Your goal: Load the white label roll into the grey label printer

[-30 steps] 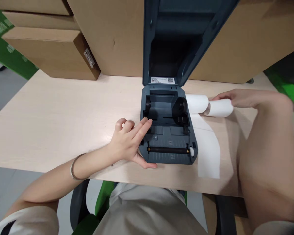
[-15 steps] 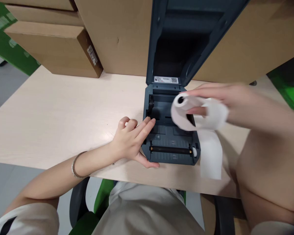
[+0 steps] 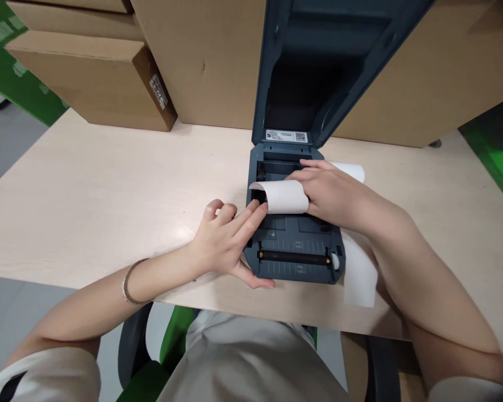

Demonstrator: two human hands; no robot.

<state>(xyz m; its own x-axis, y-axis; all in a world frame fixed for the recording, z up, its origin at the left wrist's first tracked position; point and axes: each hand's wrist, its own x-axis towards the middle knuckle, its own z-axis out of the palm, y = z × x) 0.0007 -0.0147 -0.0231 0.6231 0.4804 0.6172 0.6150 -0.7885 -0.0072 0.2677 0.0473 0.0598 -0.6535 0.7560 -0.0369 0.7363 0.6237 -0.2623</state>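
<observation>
A dark blue-grey label printer [image 3: 295, 271] lies on the table with its lid [image 3: 262, 84] raised. A black roller with a white gear runs across its front. My left hand [image 3: 224, 240] grips the printer's left side, index and middle fingers over the rim and thumb at the front edge. Reaching into the bay from the right, my right hand [image 3: 335, 192] is closed on a roll of white paper, most of it hidden beneath the hand. A curled stretch of white paper [image 3: 285, 197] bends over the bay near my left fingertips. A loose paper end [image 3: 359, 276] hangs beside the printer.
Cardboard boxes [image 3: 79, 78] stand at the back left. A large cardboard panel [image 3: 201, 61] rises behind the printer. The pale tabletop [image 3: 109, 184] ends close to my body, with a chair armrest [image 3: 136, 340] below it.
My right hand has brought the paper roll left and down from above the printer's right side into its bay. My left hand has stayed on the printer's left edge.
</observation>
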